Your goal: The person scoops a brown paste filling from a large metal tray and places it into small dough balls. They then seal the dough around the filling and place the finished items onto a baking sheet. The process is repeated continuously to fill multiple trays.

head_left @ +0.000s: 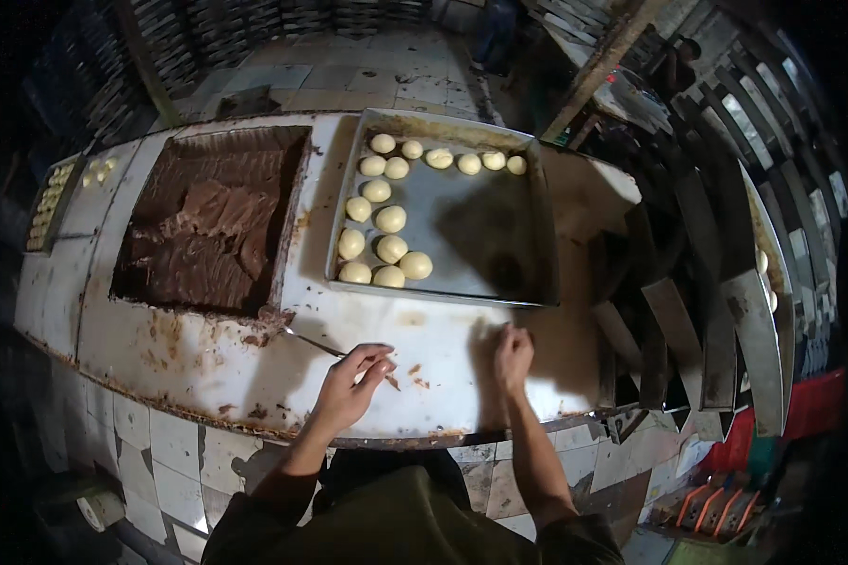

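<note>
tool: thin metal spatula point(313, 345), on white worktop point(207, 363), just below tray, long axis running up-left toward brown filling pit point(207, 235)
left hand point(351, 384): fingers pinched on its handle end
right hand point(513, 358): fingers together, pressed on worktop, below tray's right corner
landmark: grey metal baking tray point(481, 235) with pale dough balls point(386, 247)

No packages, labels, signs or screens appear on the stained white worktop or around it in this dim bakery scene; nothing printed or wrapped shows on the counter's edges, corners or the racks beside it.
</note>
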A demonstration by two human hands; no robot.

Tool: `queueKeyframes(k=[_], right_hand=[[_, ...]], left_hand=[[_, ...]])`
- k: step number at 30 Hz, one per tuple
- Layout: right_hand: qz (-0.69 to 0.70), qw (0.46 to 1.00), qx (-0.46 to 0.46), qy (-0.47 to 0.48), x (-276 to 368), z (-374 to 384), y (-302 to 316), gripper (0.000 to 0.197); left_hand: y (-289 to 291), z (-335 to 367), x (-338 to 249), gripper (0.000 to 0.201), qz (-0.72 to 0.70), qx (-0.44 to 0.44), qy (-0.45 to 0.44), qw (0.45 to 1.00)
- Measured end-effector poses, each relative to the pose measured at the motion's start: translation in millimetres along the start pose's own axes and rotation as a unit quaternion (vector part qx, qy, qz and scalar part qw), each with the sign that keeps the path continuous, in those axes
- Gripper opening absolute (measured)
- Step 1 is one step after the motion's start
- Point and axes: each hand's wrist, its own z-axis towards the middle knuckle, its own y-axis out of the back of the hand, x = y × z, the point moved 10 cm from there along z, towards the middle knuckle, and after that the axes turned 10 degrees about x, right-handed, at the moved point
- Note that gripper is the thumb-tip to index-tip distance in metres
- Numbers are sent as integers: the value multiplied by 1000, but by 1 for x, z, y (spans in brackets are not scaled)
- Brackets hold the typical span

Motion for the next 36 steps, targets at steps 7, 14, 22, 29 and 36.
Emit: queueKeyframes(k=[7,14,22,29,36], right_hand=[[-381,865,131,301,50,-124,7,21],[-214,798,559,69,98,-197,166,37],[-425,851,8,307,395,-160,519,42],[-435,778,-311,329,408,85,598,26],[-337,912,-11,236,340,151,537,72]], left_hand=[[-22,121,-63,18,144,7,-126,982],[-51,214,1,37,680,70,8,730],[-12,225,29,35,680,-46,124,722],[-4,130,-63,36,-222,-153,-76,960],[-24,-10,-22,36,-281,-182,-209,919]])
